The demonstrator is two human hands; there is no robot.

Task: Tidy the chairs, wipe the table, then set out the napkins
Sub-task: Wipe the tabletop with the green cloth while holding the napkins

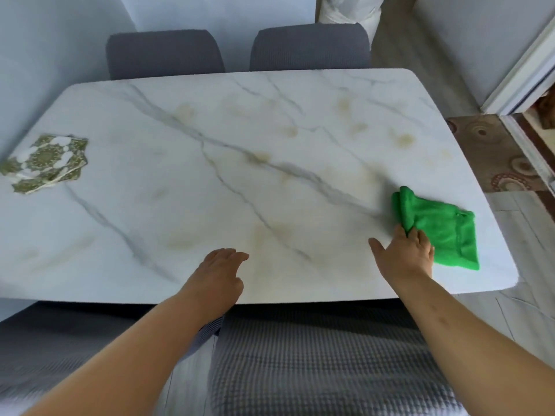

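A white marble table [240,175] fills the view. A bright green cloth [441,229] lies near its right end. My right hand [402,253] rests on the cloth's near left edge, fingers on the fabric and thumb spread out on the table. My left hand [222,268] lies on the table near the front edge, fingers loosely apart and holding nothing. A stack of green-and-white patterned napkins [45,163] sits at the far left of the table. Two grey chairs [165,52] [309,48] stand pushed in at the far side.
Two grey chairs [315,355] [60,340] stand at the near side under my arms. A patterned rug [504,157] and a white door frame [522,85] lie to the right. A white bundle [351,10] stands behind the far right chair.
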